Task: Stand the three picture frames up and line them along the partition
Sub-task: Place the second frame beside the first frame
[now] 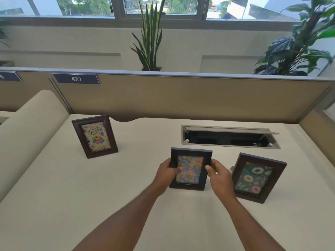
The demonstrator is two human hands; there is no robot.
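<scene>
Dark-brown wood frames, 3 of them, on the beige desk (54, 196). From my feed: both hands are on the flower frame (190, 169) w/ the pastel flower pic, mid-desk, just in front of the open cable tray (230, 136). Left hand (167, 172) is closed on its left edge, thumb over the glass; right hand (217, 172) is closed on the right edge. Frame's upright, bottom edge at the desk, can't tell if it's touching tbh. Birthday frame (95, 136) stands by itself nearer the back-left corner, close to the partition (181, 96) but not against it. Donut frame (258, 178) stands tilted just right of my right hand, nearer the right edge.
</scene>
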